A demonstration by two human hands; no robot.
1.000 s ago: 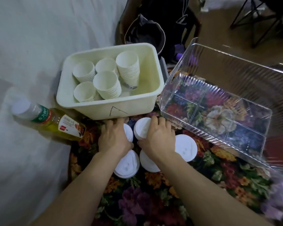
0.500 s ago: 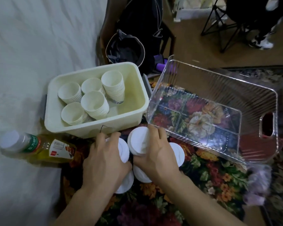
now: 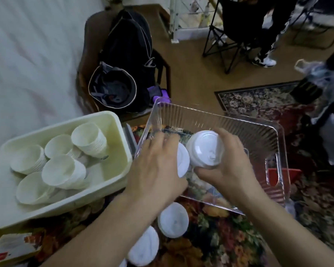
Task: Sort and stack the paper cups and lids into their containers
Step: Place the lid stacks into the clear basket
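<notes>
now both hands are up off the floral cloth and over the clear bin point(image 3: 262, 135), where a second ago they were down gathering lids in front of the cream tub point(image 3: 116, 170). right hand point(image 3: 231, 170) has its grip clamped round a lid stack point(image 3: 204, 149), held on its side above the bin floor; left hand point(image 3: 156, 166) carries another lid stack point(image 3: 182, 162) just beside it, fingers curled on it as best i can tell through the blur. that reads as the lids finally heading into their own container, which looks bare so far. cups point(image 3: 66, 162) already sit nested in stacks inside the tub. two more lid piles point(image 3: 173, 220) wait on the cloth near the forearms, so more trips remain. a bottle point(image 3: 10, 247) lies at the lower left, a backpack point(image 3: 127, 60) sits on a chair beyond. bin's near wall is the thing to clear.
</notes>
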